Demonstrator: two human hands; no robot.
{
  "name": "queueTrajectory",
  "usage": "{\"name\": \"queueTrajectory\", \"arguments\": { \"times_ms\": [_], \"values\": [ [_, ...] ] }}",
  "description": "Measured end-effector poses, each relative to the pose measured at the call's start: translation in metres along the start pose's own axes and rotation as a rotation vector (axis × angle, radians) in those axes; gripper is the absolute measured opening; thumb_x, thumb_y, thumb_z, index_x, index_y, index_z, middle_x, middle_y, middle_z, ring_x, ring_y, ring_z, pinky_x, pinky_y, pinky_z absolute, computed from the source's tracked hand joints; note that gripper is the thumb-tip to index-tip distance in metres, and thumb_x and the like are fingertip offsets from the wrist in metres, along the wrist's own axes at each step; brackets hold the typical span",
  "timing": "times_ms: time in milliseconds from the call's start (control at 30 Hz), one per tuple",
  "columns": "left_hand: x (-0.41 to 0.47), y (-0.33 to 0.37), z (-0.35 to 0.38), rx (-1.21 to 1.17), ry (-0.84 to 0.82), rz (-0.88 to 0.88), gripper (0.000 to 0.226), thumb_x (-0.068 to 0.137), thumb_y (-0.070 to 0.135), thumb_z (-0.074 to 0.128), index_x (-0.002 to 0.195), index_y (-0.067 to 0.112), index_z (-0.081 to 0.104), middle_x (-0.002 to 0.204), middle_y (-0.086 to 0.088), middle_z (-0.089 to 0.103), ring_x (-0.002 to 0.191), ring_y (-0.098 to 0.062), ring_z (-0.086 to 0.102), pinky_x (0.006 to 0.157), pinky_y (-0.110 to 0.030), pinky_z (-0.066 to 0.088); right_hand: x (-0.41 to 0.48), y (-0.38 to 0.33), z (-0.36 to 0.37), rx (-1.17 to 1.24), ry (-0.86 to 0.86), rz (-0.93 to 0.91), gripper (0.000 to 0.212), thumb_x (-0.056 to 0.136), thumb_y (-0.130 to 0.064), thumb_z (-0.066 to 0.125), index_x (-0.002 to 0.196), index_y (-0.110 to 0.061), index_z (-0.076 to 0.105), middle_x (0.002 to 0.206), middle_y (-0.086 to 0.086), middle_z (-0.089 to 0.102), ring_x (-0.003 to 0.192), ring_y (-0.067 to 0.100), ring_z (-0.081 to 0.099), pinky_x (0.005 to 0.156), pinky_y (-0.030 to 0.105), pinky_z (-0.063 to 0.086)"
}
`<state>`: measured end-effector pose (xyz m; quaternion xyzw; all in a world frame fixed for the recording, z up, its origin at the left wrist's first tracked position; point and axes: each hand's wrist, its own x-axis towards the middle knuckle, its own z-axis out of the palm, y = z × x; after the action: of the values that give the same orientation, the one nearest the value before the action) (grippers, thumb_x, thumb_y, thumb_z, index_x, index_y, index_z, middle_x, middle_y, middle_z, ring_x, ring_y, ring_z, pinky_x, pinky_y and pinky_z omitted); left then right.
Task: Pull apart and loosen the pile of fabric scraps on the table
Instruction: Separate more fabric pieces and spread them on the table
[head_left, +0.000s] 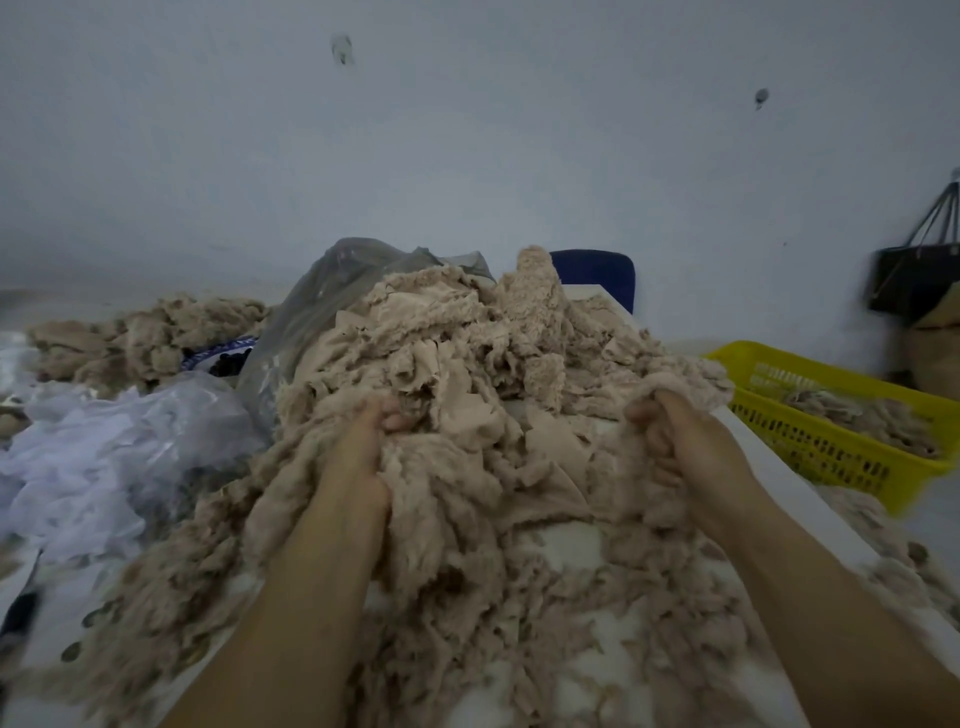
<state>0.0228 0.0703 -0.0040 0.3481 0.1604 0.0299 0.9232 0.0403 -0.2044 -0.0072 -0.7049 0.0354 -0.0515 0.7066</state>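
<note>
A big pile of beige fabric scraps (457, 353) covers the white table (566, 551) in front of me, with loose bits strewn toward the near edge. My left hand (363, 441) is buried in the pile's left side, its fingers curled round a clump of scraps. At the pile's right side, my right hand (680, 441) grips another clump with curled fingers. Both forearms reach in from the bottom of the view.
A yellow plastic basket (831, 447) holding more scraps stands at the right. Clear and white plastic bags (130, 441) lie at the left, a grey bag (332, 291) behind the pile. A second scrap heap (140, 338) sits far left. A blue chair back (597, 275) and a hanging black bag (914, 280) are by the wall.
</note>
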Motion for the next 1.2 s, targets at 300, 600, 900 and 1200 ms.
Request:
{"name": "queueTrajectory", "arguments": {
  "times_ms": [300,600,900,1200],
  "values": [
    [-0.036,-0.040,0.046,0.468,-0.263,-0.154,0.047,0.078,0.055,0.069,0.095,0.012,0.080,0.097,-0.014,0.076,0.091,-0.023,0.074,0.070,-0.028,0.060,-0.029,-0.028,0.077,-0.983,-0.447,-0.583,0.023,0.096,-0.026,0.042,0.103,-0.015,0.061,0.098,0.003,0.060,0.088,0.023,0.059,0.075,0.036,0.051],
    [-0.005,0.027,0.018,0.160,0.070,0.214,0.028,0.103,0.022,0.044,0.082,0.010,0.057,0.068,-0.003,0.063,0.061,-0.011,0.062,0.050,-0.020,0.054,-0.025,0.059,0.009,-0.878,-0.178,-0.274,0.029,0.105,-0.030,0.032,0.102,-0.015,0.057,0.098,0.005,0.064,0.089,0.024,0.059,0.072,0.030,0.044],
    [-0.016,0.019,0.037,0.340,-0.247,0.092,0.027,0.097,0.028,0.058,0.075,0.013,0.064,0.062,0.000,0.062,0.055,-0.014,0.064,0.056,-0.027,0.057,0.001,-0.017,0.025,0.011,-0.140,-0.033,0.026,0.094,-0.031,0.054,0.083,-0.028,0.078,0.088,-0.001,0.076,0.080,0.017,0.073,0.069,0.036,0.057],
    [-0.028,-0.027,0.044,0.476,-0.384,-0.060,0.028,0.096,0.037,0.056,0.084,0.014,0.066,0.050,0.002,0.053,0.036,-0.008,0.040,0.040,-0.018,0.037,-0.006,-0.058,0.052,-0.003,-0.412,-0.201,0.024,0.100,-0.028,0.052,0.099,-0.031,0.076,0.109,-0.002,0.074,0.105,0.015,0.069,0.086,0.034,0.056]
  ]
}}
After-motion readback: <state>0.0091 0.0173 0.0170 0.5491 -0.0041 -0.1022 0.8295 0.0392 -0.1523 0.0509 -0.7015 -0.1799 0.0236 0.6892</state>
